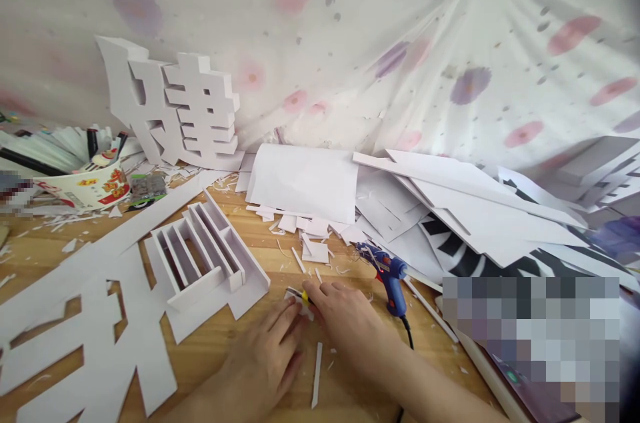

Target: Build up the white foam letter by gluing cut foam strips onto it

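My left hand lies flat on the wooden table, fingers stretched out and pressing a small white foam piece. My right hand is closed round a small yellow and black tool, probably a knife, with its tip at the same foam piece. A thin white foam strip lies between my wrists. The half-built white foam character with upright ribs lies just left of my hands.
A blue glue gun lies right of my right hand, its cord trailing toward me. A finished standing foam character leans at the back left. White foam sheets pile up at the right. A paper bowl holds tools at the far left.
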Available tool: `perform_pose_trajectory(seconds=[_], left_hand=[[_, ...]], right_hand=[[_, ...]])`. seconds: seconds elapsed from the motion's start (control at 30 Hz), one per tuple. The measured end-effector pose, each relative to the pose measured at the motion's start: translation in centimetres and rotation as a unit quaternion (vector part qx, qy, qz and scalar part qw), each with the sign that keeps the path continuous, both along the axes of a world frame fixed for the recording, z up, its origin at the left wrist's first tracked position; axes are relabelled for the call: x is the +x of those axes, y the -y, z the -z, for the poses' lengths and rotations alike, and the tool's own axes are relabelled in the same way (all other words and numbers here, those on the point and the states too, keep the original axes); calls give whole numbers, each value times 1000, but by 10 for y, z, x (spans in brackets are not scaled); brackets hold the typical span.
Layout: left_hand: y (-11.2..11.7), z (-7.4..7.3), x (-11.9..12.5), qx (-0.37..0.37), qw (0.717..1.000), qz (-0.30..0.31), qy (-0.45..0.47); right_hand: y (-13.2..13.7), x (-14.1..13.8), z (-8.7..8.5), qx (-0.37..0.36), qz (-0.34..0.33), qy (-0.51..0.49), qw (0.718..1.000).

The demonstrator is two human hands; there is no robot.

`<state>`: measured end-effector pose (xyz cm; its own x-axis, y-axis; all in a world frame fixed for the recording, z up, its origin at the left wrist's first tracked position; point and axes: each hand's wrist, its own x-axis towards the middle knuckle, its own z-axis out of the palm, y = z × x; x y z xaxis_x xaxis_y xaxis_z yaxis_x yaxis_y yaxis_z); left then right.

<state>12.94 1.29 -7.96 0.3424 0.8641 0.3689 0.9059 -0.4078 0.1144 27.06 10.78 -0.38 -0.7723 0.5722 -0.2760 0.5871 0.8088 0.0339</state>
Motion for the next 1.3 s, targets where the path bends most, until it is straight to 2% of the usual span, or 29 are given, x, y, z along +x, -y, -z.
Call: perform_pose_trajectory(seconds=[0.2,0.33,0.47,0.7,0.83,0.97,1.1,1.3], left_hand=[[0,-3,1,-8,1000,2,-14],[2,0,3,-17,1000,-11,-16],[3,-1,5,-21,999,-12,-21],[3,-13,6,-14,999,-12,-26],[3,-13,7,-8,1000,-28,0],[4,-12,9,-1,999,-43,23],[5,-13,10,-4,999,-44,31],[3,-11,8,-1,999,-47,18]], right_hand=[[1,1,6,17,-5,3,1000],[2,2,12,75,-49,27,996],[5,2,12,116,-98,29,988],[3,9,8,126,-162,37,978],[3,15,18,149,-149,-5,978],[2,19,27,158,-133,10,978],[-3,21,31,148,-159,4,976],[-7,23,30,114,-130,-16,985]])
